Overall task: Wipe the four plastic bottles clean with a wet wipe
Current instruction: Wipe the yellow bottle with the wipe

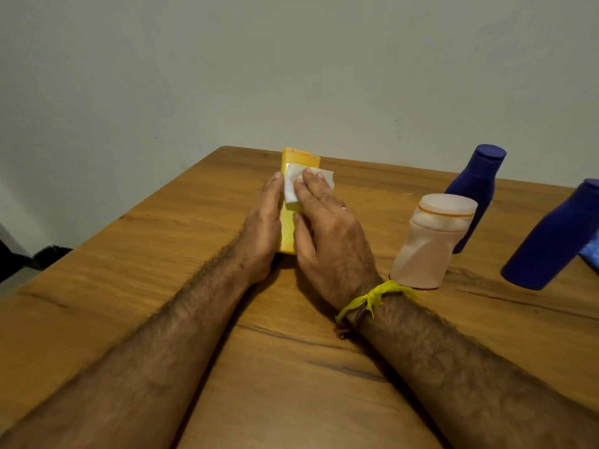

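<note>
While my left hand steadies the yellow bottle lying mid-table, right hand presses the wet wipe flat — risk: bottle skids sideways; three bottles unwiped, I judge.

Desk: brown wood grain, its far edge near the wall.
Wall: plain, pale grey-green.
Blue patterned item: at right frame edge, perhaps a packet; mostly cut off.
</note>
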